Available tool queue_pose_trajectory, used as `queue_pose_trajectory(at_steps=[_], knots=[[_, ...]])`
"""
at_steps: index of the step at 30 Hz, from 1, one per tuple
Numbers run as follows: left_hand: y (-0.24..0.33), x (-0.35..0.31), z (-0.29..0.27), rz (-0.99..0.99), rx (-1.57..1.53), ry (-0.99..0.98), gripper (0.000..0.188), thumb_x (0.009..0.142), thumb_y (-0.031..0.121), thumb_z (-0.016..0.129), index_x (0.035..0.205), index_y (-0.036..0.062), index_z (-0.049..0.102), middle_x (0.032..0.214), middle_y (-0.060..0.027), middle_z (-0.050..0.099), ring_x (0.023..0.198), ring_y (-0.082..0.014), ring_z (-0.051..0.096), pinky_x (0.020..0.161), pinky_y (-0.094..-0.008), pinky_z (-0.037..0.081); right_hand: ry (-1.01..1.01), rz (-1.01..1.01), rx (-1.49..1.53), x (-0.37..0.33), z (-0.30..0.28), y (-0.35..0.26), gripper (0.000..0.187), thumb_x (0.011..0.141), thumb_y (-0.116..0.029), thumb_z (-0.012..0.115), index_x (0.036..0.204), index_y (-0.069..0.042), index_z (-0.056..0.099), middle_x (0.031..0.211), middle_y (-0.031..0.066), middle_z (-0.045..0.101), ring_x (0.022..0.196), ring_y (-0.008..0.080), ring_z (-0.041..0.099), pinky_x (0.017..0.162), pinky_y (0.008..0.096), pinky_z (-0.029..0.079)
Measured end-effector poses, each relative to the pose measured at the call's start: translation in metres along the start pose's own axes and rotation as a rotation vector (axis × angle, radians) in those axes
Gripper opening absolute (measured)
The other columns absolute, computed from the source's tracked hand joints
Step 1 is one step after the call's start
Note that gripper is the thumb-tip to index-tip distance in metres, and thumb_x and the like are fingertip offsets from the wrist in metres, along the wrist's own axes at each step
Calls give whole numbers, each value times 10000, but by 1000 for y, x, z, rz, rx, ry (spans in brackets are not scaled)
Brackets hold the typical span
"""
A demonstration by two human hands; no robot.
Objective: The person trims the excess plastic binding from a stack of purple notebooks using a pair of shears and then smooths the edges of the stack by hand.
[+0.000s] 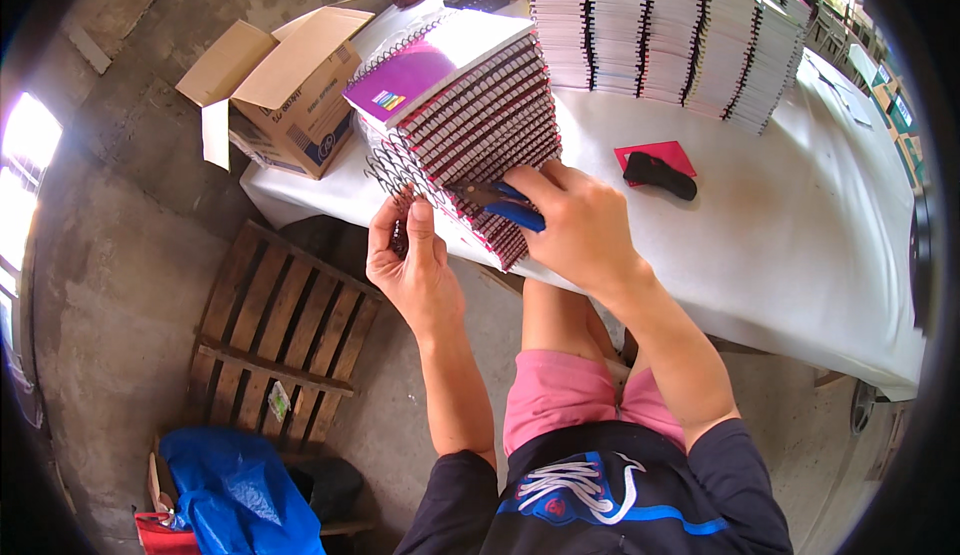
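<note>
A leaning stack of spiral-bound notebooks point(470, 105) with a purple cover on top rests on the white-covered table point(800, 245). My left hand point(410, 255) pinches the wire coil ends at the stack's lower left corner. My right hand point(575, 220) holds blue-handled pliers point(500, 203) with the jaws against the stack's spiral edge.
Tall rows of bound notebooks point(665, 30) stand at the table's back. A black tool point(660, 173) lies on a red card point(655, 155). An open cardboard box point(285, 90) sits at the left end. On the floor lie a wooden pallet point(285, 340) and blue plastic sheet point(240, 495).
</note>
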State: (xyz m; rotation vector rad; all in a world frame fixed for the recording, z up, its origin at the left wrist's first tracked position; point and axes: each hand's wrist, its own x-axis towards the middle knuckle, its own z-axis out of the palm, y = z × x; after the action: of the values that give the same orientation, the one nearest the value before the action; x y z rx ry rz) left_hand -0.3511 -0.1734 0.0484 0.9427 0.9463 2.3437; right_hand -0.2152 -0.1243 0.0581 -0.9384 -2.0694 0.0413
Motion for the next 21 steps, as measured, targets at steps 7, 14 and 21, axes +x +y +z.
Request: queue_pose_trajectory(at_steps=[7, 14, 21], knots=[[-1, -4, 0, 34, 75, 29, 175, 857, 70, 620, 1008, -15, 595, 862, -11, 597, 576, 28, 382, 431, -148, 214, 92, -64, -50, 4, -21, -10, 386, 655, -228, 706, 1018, -175, 586, 907, 59, 565, 943, 236, 568, 853, 451, 385], [-4, -6, 0, 86, 132, 10, 172, 856, 74, 622, 997, -20, 595, 841, -3, 585, 544, 23, 350, 425, -149, 203, 12, -23, -75, 6, -15, -19, 394, 640, -223, 718, 1004, -164, 579, 891, 48, 565, 896, 229, 572, 810, 452, 398], [-3, -7, 2, 75, 143, -8, 185, 874, 110, 605, 1001, -23, 585, 831, -4, 574, 542, 24, 341, 424, -148, 205, -139, 104, 124, 6, -5, -13, 376, 642, -188, 725, 993, -154, 595, 879, 64, 606, 792, 272, 606, 702, 391, 462]])
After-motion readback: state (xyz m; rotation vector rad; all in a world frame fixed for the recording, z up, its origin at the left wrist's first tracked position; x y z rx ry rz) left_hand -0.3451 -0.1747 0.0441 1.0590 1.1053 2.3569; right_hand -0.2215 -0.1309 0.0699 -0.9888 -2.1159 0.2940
